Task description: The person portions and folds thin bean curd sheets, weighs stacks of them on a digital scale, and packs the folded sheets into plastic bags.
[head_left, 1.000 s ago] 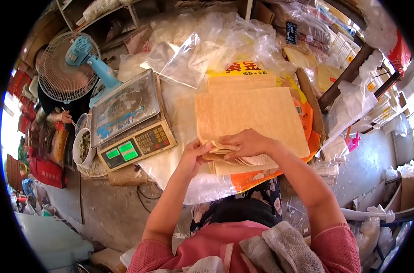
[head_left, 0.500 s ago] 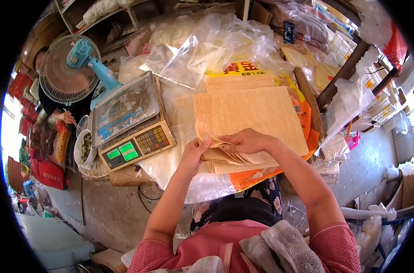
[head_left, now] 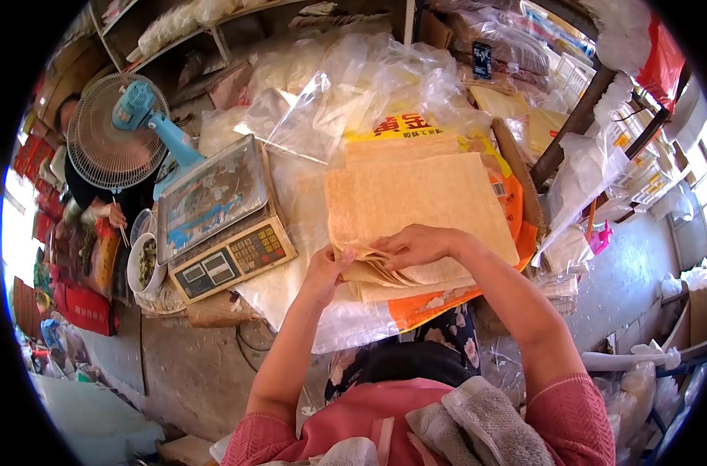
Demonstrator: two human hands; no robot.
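A stack of thin tan sheets [head_left: 416, 194] lies on an orange and yellow printed bag [head_left: 431, 309] on the table. My left hand [head_left: 326, 272] pinches the near left corner of the sheets between thumb and fingers. Beside it, my right hand [head_left: 417, 247] has its fingers bent over the front edge, where several sheet edges are fanned and curled. Its fingertips press on these layers. Left of the stack is a digital scale [head_left: 233, 260] with a scratched metal plate, its display now dark.
A blue fan [head_left: 140, 109] stands behind the scale. A bowl of food [head_left: 146, 260] sits at the left, near another person's hand [head_left: 114, 213] holding chopsticks. Clear plastic bags [head_left: 353, 78] pile up at the back. A dark post [head_left: 575, 124] slants at the right.
The scale's green display has gone dark. The view has shifted slightly. My hands stay at the corner of the stack, where the sheet edges are spread differently. The other person's chopsticks have tilted downward.
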